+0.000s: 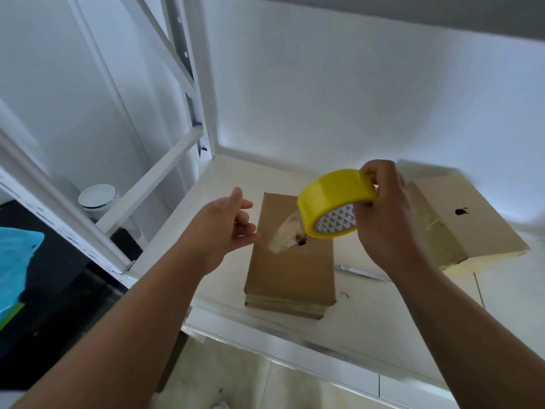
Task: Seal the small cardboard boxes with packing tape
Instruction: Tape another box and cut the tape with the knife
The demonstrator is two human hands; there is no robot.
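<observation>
1. Gripping the tape roll (330, 196) — right hand (389, 219) curled round it, above the box (290, 273).
2. Left hand (224, 228) loose, empty, just beside the dangling tape end (284, 236).
3. Best next: pinch that end, press it flat on the box — then pull.

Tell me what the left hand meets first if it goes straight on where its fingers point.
The left hand would likely meet the loose tape end hanging from the yellow tape roll in the right hand; depth is unclear.
</observation>
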